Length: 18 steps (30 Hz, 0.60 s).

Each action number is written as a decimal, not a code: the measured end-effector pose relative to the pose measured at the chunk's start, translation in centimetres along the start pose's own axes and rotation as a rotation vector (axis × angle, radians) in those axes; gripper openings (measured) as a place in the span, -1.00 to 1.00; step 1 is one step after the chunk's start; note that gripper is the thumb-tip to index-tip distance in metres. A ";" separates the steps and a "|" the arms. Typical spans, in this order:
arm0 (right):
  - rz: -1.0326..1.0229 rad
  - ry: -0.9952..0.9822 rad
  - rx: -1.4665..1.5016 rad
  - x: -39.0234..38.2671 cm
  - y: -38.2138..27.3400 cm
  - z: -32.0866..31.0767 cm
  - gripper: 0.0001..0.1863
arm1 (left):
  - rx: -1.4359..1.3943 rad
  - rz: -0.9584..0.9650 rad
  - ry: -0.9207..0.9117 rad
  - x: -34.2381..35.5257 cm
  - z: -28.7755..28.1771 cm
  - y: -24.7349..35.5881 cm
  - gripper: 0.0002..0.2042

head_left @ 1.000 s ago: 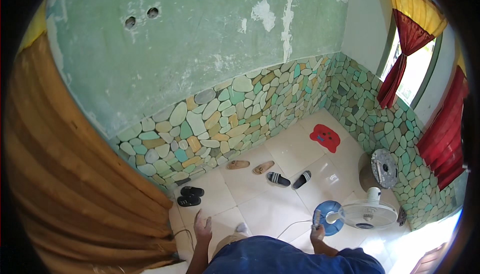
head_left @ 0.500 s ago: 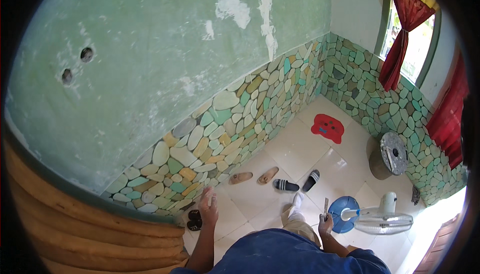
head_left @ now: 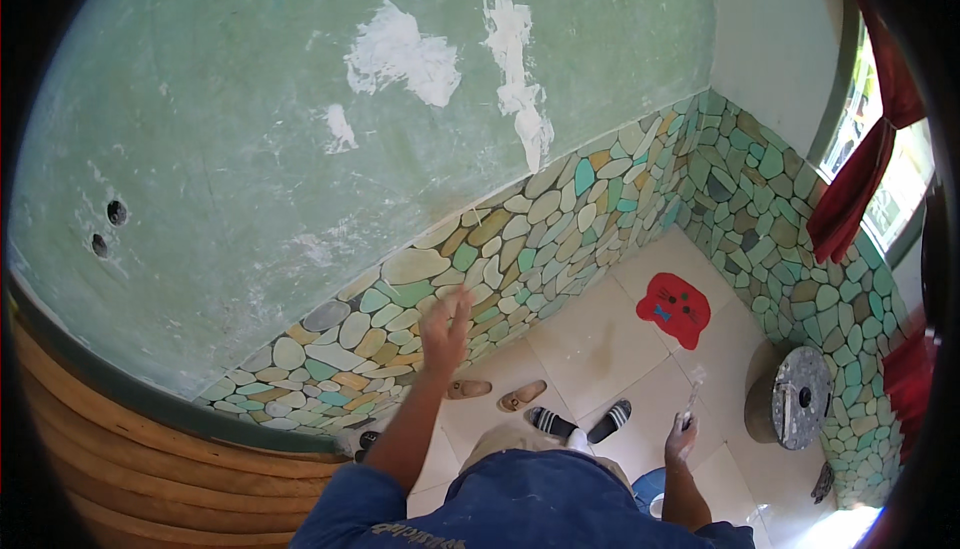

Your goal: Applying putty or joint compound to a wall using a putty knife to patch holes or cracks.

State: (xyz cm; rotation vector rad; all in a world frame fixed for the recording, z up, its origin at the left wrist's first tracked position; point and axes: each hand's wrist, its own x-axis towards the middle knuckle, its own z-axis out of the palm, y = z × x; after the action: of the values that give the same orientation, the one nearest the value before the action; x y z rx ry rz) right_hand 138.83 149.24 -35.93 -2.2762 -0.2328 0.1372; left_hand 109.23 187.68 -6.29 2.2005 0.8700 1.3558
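My left hand (head_left: 445, 334) is raised in front of the stone-clad lower wall (head_left: 410, 267), fingers stretched out and holding nothing; it is slightly blurred. My right hand (head_left: 682, 439) is closed round the handle of a putty knife (head_left: 694, 396), low at my right side above the tiled floor. Its blade points up and away, with whitish stuff on it. Ahead, the green wall (head_left: 250, 179) carries a white filler patch (head_left: 405, 57), a smaller one (head_left: 340, 129) and a long white vertical streak (head_left: 515, 64).
Tan slippers (head_left: 522, 395) and striped slides (head_left: 610, 421) lie near my feet. A red cat-shaped mat (head_left: 675, 311) is farther off. To the right stands a round grey drum-like container (head_left: 800, 399). A blue round base (head_left: 650, 489) is beside me; an orange curtain (head_left: 170, 449) hangs at left.
My view has shifted nearer the green wall. My left hand has risen and moved right. The right hand still holds the putty knife, now farther out, and the standing fan has mostly left view.
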 end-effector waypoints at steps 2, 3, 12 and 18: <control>-0.017 0.004 0.041 3.9 -2.8 -0.1 -0.68 | 0.044 0.198 0.108 7.0 1.3 1.8 -0.88; -0.013 -0.005 0.036 5.3 -3.6 0.4 -0.68 | 0.092 0.296 0.167 10.4 2.2 2.6 -0.89; -0.024 -0.031 0.291 8.1 -6.1 5.7 -0.69 | 0.736 0.484 0.253 36.4 9.5 4.3 -0.15; 0.075 -0.167 0.354 11.3 -11.3 9.1 -0.68 | 0.861 0.320 0.362 43.5 12.6 1.4 0.06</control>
State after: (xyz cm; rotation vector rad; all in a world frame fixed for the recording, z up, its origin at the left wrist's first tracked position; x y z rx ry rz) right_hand 146.89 165.60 -33.56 -1.9223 -0.1928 0.3790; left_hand 135.38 216.57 16.92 2.8587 1.5016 1.8000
